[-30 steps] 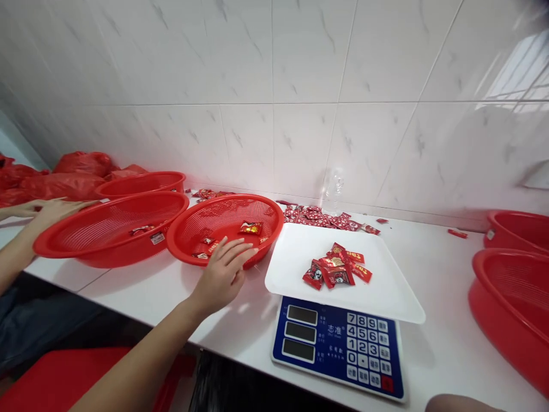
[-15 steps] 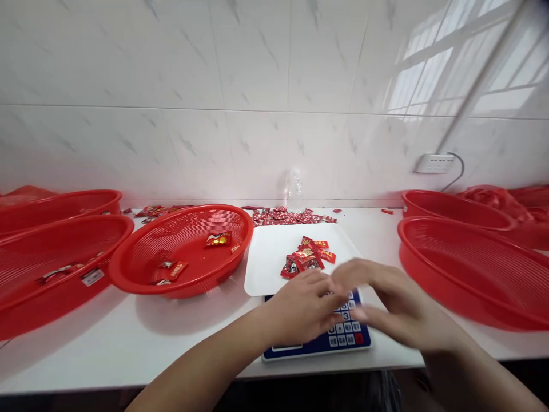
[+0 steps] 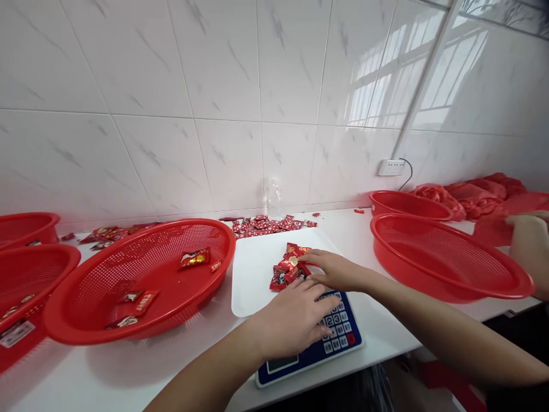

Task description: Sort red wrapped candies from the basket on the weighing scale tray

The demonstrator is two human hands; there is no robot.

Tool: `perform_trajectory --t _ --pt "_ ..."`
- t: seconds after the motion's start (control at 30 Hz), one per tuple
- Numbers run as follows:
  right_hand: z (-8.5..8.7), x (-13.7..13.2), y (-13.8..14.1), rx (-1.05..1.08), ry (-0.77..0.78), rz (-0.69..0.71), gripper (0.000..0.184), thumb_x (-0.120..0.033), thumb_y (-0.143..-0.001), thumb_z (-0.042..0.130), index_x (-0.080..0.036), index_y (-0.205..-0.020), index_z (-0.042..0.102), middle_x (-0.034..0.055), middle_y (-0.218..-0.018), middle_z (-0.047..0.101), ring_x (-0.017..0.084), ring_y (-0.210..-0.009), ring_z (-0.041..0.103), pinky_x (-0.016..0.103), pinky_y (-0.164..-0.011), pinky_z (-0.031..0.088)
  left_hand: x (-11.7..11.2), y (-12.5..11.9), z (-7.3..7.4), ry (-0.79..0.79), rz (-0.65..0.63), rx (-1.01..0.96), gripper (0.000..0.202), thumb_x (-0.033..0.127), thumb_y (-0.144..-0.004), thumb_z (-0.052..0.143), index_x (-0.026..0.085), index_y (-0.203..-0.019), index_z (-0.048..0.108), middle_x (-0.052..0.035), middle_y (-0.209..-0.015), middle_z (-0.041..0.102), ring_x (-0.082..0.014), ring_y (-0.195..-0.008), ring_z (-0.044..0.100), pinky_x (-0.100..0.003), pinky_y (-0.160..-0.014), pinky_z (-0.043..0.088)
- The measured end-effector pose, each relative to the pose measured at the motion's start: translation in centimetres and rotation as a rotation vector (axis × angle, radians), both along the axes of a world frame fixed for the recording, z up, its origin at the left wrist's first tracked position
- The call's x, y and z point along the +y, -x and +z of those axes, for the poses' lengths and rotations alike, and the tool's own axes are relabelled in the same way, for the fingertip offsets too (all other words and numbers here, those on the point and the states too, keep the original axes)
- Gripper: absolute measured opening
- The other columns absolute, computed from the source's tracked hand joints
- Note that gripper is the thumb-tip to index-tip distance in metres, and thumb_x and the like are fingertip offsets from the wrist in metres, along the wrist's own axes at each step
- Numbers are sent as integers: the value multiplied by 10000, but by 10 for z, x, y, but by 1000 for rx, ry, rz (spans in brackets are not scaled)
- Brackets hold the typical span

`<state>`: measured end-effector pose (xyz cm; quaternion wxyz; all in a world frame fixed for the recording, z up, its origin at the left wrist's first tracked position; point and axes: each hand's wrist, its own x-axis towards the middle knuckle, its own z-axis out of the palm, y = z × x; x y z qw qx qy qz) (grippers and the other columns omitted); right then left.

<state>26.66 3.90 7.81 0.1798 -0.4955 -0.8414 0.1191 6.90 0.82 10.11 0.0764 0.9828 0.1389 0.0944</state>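
A blue and white electronic scale stands at the table's front edge, its white weighing tray behind the keypad. Red wrapped candies lie in a small heap on that tray. My left hand hovers palm down over the scale's keys, fingers spread, holding nothing. Reaching over the heap's right side, my right hand has its fingers stretched out at the candies; its fingertips seem to touch them, and the palm side is hidden. Left of the scale, a red plastic basket holds a few loose wrapped candies.
A pile of small red packets lies by the wall near a clear plastic bottle. More red baskets stand on both sides. At the far right, another person's hand is at a red mesh bag.
The view has turned rightward, bringing another person's hand into sight. My right hand has moved from beside my left hand onto the candies. My left hand stays over the scale's keys.
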Motion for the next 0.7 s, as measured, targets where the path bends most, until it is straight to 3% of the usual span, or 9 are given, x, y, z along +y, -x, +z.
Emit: perform_trajectory --t 0.2,0.3,0.4,0.57,0.7 --pt "-6 1 3 39 -32 -101 421 -143 -771 554 -226 -1180 604 87 -1135 651 236 -1037 594 385 -871 469 -2 1 -1 28 -17 7 467 352 -856 622 277 -1298 491 -51 -1349 511 -257 -1293 413 -418 -1090 298" --pt "-2 -2 0 133 -53 -134 278 -153 -815 501 -233 -1034 653 51 -1021 685 204 -931 618 360 -821 474 3 5 6 16 11 -19 445 330 -857 619 243 -1279 509 -62 -1308 543 -247 -1255 451 -402 -1077 322" --pt "2 -2 -8 201 -62 -201 210 -204 -869 448 -229 -886 656 25 -883 693 186 -821 626 348 -758 477 14 15 19 2 117 -38 332 325 -890 554 225 -1208 558 -67 -1223 592 -244 -1161 518 -394 -993 396" --pt "4 6 -18 287 -42 -291 250 -290 -906 426 -221 -1051 617 32 -870 694 174 -729 630 344 -675 504 36 35 34 37 387 31 287 380 -909 462 229 -1114 595 -60 -1052 643 -237 -943 601 -344 -773 468" --pt "4 10 -11 275 -26 -195 292 -353 -877 530 -240 -1131 621 66 -1131 657 217 -1018 604 417 -892 475 50 39 26 107 390 122 319 354 -867 508 236 -1155 577 -65 -1087 632 -237 -947 596 -327 -754 466"
